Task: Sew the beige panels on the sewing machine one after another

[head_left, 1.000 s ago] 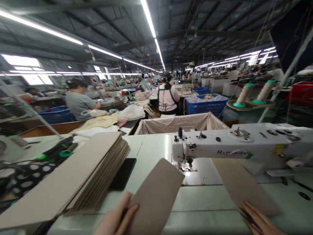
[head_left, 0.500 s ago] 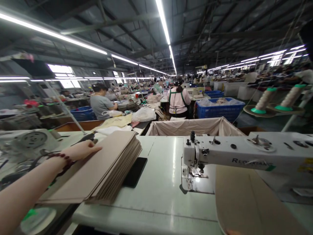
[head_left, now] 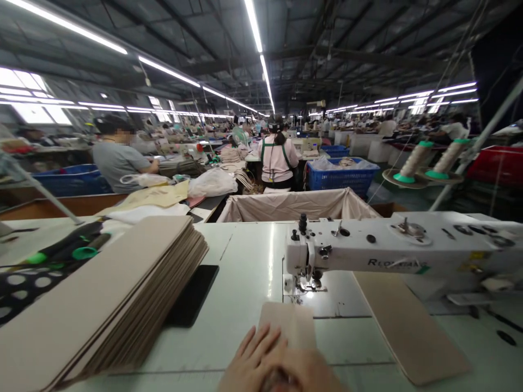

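Low in the middle, my left hand point(head_left: 254, 351) lies with its fingers stretched out on a beige panel point(head_left: 291, 321), whose far edge is just in front of the presser foot point(head_left: 312, 286). Beside it and partly over it, my right hand point(head_left: 312, 373) is curled close to the camera. Its fingertips are hidden, so what it grips, if anything, cannot be made out. The white sewing machine point(head_left: 368, 245) stands beyond the hands. A second beige panel point(head_left: 412, 326) rests on the table right of the needle. At the left is a thick stack of beige panels point(head_left: 122, 272).
A black phone point(head_left: 194, 296) lies beside the stack. Behind the table stands a cloth-lined bin point(head_left: 286, 207). Thread cones point(head_left: 414, 160) are at the right, and black tools with green parts point(head_left: 69, 245) at the left. Two co-workers sit ahead, one in a pink top point(head_left: 278, 158).
My left hand has left the stack's top and come to the middle, onto a beige panel before the needle. My right hand has come into fuller view. The view has shifted right.
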Demonstrator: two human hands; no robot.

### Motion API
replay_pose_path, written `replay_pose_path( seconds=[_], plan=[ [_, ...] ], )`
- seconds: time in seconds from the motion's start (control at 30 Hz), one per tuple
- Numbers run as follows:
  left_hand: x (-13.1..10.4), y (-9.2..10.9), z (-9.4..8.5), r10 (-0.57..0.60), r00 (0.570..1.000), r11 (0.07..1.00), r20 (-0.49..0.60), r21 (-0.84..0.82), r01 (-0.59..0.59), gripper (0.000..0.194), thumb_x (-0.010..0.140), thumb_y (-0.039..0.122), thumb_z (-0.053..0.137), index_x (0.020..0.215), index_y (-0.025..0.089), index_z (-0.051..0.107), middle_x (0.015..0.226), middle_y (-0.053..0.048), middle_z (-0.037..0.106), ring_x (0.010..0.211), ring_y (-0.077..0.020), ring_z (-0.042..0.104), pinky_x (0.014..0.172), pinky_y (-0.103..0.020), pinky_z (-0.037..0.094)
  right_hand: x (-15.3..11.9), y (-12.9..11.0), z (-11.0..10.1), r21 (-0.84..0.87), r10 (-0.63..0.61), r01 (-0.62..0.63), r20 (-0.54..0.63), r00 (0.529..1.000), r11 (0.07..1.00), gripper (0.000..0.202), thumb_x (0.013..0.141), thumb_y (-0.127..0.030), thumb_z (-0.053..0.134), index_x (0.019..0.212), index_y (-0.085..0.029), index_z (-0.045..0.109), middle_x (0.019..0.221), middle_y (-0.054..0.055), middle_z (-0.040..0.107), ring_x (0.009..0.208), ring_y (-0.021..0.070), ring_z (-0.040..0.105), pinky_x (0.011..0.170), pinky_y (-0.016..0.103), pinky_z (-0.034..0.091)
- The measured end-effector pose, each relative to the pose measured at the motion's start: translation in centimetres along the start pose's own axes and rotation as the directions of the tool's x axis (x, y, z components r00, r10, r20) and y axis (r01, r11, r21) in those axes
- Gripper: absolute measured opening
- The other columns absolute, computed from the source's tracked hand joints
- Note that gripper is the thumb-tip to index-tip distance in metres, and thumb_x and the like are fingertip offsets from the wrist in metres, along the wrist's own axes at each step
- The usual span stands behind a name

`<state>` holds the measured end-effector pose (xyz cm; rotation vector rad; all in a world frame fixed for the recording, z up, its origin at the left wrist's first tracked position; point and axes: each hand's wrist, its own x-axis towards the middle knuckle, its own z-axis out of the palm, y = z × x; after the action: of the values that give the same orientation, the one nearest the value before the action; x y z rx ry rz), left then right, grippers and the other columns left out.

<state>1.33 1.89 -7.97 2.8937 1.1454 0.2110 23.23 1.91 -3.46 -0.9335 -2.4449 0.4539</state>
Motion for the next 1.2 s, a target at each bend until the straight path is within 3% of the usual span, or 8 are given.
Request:
replay_pose_path(
  seconds=[0.1, 0.17, 0.27, 0.43, 0.6, 0.93, 1.2],
  plan=[
    [-1.5, -1.2, 0.3, -0.051, 0.998, 0.999, -0.022, 0.012, 0.051, 0.067, 0.093, 0.047, 0.055, 0.151, 0.031, 0.025, 0.152, -0.002, 0.033, 0.135, -0.0321, 0.039, 0.108, -0.055, 0.037, 2.3, 4.7, -0.5, -0.057, 0.212, -0.21, 0.016, 0.977, 0.976, 0.061, 0.084, -0.004, 0.052, 0.14, -0.028, 0.041, 0.137, 0.003, 0.054, 0.114, 0.0186, 0.058, 0.098, 0.032, 0.047],
    [-2.2, -1.8, -0.4, -0.098, 0.995, 0.995, -0.026, 0.018, 0.099, 0.065, 0.095, 0.043, 0.053, 0.151, 0.031, 0.024, 0.153, -0.002, 0.031, 0.135, -0.0319, 0.038, 0.106, -0.054, 0.039, 2.9, 6.9, -0.8, -0.113, 0.284, -0.279, 0.029, 0.958, 0.954, 0.071, 0.079, 0.0, 0.051, 0.141, -0.031, 0.038, 0.142, -0.002, 0.051, 0.117, 0.0186, 0.057, 0.099, 0.03, 0.046],
    [-2.1, -2.6, -1.1, -0.167, 0.985, 0.986, -0.028, -0.002, 0.167, 0.064, 0.096, 0.037, 0.052, 0.152, 0.029, 0.023, 0.155, -0.003, 0.027, 0.137, -0.0317, 0.035, 0.105, -0.053, 0.041, 2.2, 8.4, -0.8, -0.152, 0.321, -0.313, 0.025, 0.947, 0.937, 0.067, 0.08, -0.006, 0.052, 0.141, -0.03, 0.04, 0.137, -0.001, 0.055, 0.11, 0.0228, 0.062, 0.091, 0.034, 0.051],
    [0.5, -3.6, -1.5, -0.22, 0.975, 0.972, -0.005, -0.09, 0.219, 0.059, 0.097, 0.036, 0.052, 0.15, 0.033, 0.027, 0.156, 0.0, 0.024, 0.14, -0.0301, 0.03, 0.11, -0.054, 0.035, -0.1, 8.8, -0.1, -0.2, 0.391, -0.384, -0.01, 0.921, 0.901, 0.064, 0.082, -0.004, 0.045, 0.14, -0.029, 0.041, 0.142, -0.001, 0.05, 0.111, 0.0229, 0.061, 0.092, 0.037, 0.05],
    [2.7, -3.8, -1.9, -0.214, 0.977, 0.968, 0.019, -0.131, 0.215, 0.059, 0.097, 0.034, 0.051, 0.15, 0.031, 0.026, 0.157, -0.001, 0.022, 0.142, -0.0298, 0.026, 0.112, -0.054, 0.031, -0.6, 8.8, 0.6, -0.228, 0.389, -0.382, -0.018, 0.921, 0.895, 0.066, 0.083, -0.003, 0.042, 0.142, -0.033, 0.037, 0.147, -0.004, 0.043, 0.113, 0.0196, 0.059, 0.091, 0.034, 0.05],
    [2.7, -3.8, -2.0, -0.199, 0.98, 0.965, 0.01, -0.17, 0.198, 0.058, 0.095, 0.032, 0.052, 0.149, 0.033, 0.03, 0.156, 0.0, 0.026, 0.142, -0.0294, 0.026, 0.115, -0.055, 0.025, -0.6, 9.0, 0.7, -0.257, 0.394, -0.379, 0.004, 0.919, 0.889, 0.066, 0.084, -0.005, 0.046, 0.141, -0.037, 0.037, 0.146, -0.005, 0.044, 0.108, 0.0198, 0.061, 0.086, 0.035, 0.051],
    [3.0, -3.8, -2.3, -0.202, 0.979, 0.957, 0.004, -0.212, 0.199, 0.061, 0.096, 0.033, 0.052, 0.151, 0.032, 0.024, 0.156, -0.002, 0.026, 0.141, -0.0289, 0.027, 0.115, -0.054, 0.024, -0.4, 8.7, 0.3, -0.259, 0.393, -0.38, 0.0, 0.919, 0.888, 0.065, 0.084, -0.005, 0.046, 0.141, -0.035, 0.039, 0.145, -0.003, 0.045, 0.108, 0.019, 0.061, 0.088, 0.033, 0.05]
  ],
)
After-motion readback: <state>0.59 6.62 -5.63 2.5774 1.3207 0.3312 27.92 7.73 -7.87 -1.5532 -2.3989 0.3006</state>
